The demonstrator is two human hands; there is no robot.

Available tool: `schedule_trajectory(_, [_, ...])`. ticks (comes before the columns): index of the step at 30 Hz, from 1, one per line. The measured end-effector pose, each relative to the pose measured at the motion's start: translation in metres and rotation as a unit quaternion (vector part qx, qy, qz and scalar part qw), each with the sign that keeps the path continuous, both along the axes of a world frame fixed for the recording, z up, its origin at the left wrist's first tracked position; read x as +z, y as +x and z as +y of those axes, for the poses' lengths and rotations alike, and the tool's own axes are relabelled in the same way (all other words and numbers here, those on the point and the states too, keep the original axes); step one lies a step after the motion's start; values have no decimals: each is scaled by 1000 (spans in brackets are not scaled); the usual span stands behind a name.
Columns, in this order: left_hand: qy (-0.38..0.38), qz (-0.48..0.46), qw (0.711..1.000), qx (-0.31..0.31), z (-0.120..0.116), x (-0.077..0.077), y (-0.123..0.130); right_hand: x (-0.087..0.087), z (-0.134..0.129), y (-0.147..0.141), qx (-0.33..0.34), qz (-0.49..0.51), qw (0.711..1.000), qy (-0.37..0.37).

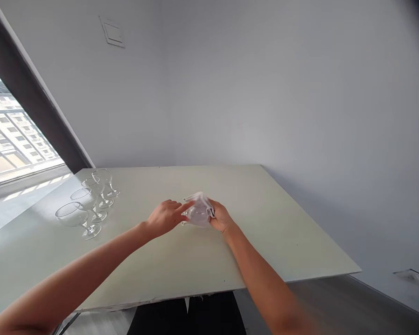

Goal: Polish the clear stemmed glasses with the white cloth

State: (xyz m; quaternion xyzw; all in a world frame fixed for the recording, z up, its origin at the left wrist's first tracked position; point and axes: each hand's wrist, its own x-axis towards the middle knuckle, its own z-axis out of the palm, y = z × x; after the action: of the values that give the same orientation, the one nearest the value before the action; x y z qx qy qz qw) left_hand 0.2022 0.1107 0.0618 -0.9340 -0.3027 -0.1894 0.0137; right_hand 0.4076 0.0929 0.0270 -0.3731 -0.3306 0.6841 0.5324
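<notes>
Stemmed glass [198,215] wrapped in white cloth [201,202], located mid-way across the worktop [209,265]. Right hand [221,217]: fingers [213,208] curled closed around cloth and glass. Left hand [165,217]: fingers [185,207] extended, touching cloth. Four further stemmed glasses [87,197] grouped well apart, leftward.

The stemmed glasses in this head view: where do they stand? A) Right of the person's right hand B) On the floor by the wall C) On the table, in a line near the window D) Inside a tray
C: the stemmed glasses stand in a line on the table beside the window, left of the left hand and the right hand, which are at a white cloth.
</notes>
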Motion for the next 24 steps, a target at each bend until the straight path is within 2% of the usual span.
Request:
schedule_trajectory(2, [-21,-41,998,35,3,-1,10,1,1,1,-25,116,993,-18])
schedule_trajectory(5, [-52,-112,986,108,5,-5,30,5,-2,-5,-40,199,979,35])
schedule_trajectory(8, [-92,-196,961,173,4,-15,53,8,-7,-15,-68,172,978,98])
schedule_trajectory(12, [-89,-293,932,193,-5,-34,87,5,-12,-22,-102,105,978,147])
schedule_trajectory(15, [-120,-334,913,203,-14,-40,101,-2,-11,-19,-86,78,984,134])
schedule_trajectory(18, [-228,-360,889,171,-19,-34,99,-9,-6,-14,-52,67,992,89])
schedule_trajectory(20, [-317,-395,850,146,-16,-24,90,-12,-3,-12,-27,77,995,54])
schedule_trajectory(24, [-516,-469,712,82,-7,-6,66,-16,-4,-17,43,97,994,29])
